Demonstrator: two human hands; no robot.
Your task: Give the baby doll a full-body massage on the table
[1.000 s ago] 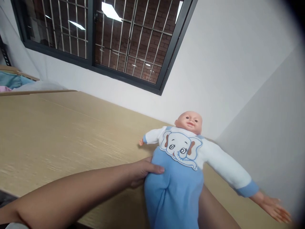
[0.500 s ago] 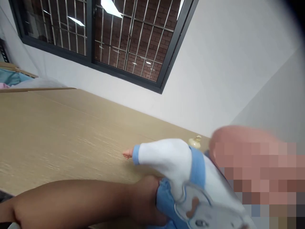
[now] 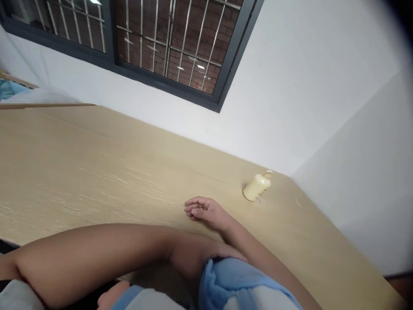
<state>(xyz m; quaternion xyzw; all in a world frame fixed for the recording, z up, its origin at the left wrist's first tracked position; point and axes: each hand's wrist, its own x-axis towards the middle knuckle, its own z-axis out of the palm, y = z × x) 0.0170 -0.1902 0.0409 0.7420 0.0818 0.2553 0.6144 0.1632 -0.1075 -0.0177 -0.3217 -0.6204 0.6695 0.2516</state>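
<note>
Blue cloth [image 3: 230, 273] on the doll [image 3: 267, 297] bulges up at the bottom edge of the head view, gripped by the left hand [image 3: 200, 252]. Its fingers lie along the far edge of the cloth; I cannot tell how tight the hold is, since the palm is hidden. From this grip the doll extends toward the wearer, with white cloth nearest the camera and a small pink hand [image 3: 112, 295] at a blue cuff off to the left. Its head is not visible and so much is cut off that I cannot tell its long axis.

The right hand [image 3: 206, 211] is just beyond, over the table [image 3: 97, 172], fingers loosely curved, thumb apart, with nothing visible in it. Its forearm passes diagonally behind the cloth; whether the 2 touch is unclear. Of the 2 hands, the left is nearer the doll, while the right is nearer the cream pump bottle [image 3: 257, 187], which stands upright near the wall [image 3: 290, 86], to the right of that hand and apart from it.
</note>
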